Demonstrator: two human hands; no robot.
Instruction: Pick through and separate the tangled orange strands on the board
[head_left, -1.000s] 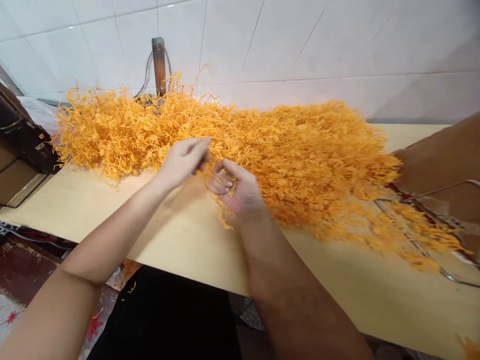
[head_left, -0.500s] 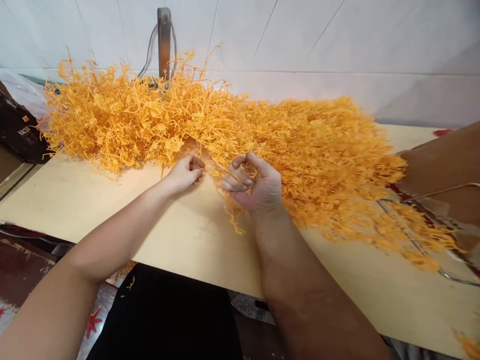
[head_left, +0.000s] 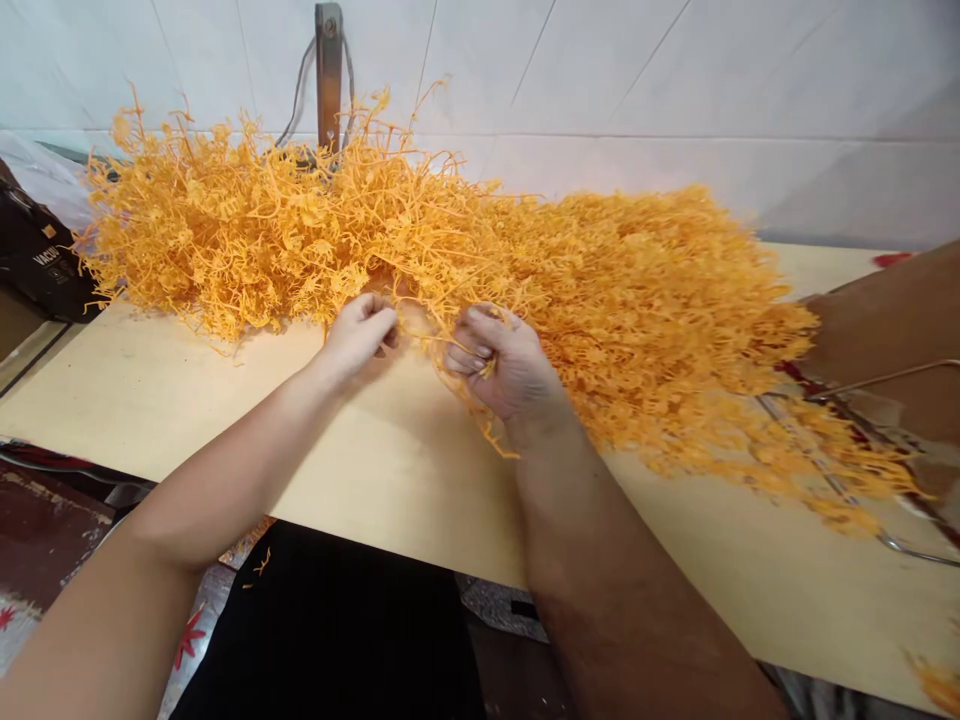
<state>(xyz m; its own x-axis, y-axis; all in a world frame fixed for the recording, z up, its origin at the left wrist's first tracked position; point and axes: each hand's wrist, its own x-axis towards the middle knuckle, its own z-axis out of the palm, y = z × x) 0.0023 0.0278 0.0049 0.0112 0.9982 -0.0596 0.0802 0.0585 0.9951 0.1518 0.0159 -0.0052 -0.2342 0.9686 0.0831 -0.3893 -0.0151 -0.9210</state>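
A large heap of yellow-orange artificial sprigs (head_left: 255, 230), thin-stemmed and branching, lies along the back of the table. My left hand (head_left: 360, 330) is closed in a pinch at the heap's front edge, on the end of a thin orange sprig (head_left: 421, 338). To its right, my right hand (head_left: 514, 370) has its fingers curled round orange sprigs, and one loose tip (head_left: 499, 440) dangles below the palm. Strands stretch across the gap between the two hands. Exactly which stem each hand grips is partly hidden by the fingers.
Denser orange sprigs (head_left: 660, 300) spread to the right over a bent metal rod (head_left: 904, 550). A brown cardboard box (head_left: 892, 330) stands at the right. At the left is a black box (head_left: 45, 255). A metal upright (head_left: 328, 80) rises against the tiled wall.
My left hand has shifted slightly left with its fingers pressed together. My right hand's fingers have closed more tightly, and the dangling tip has swung right.
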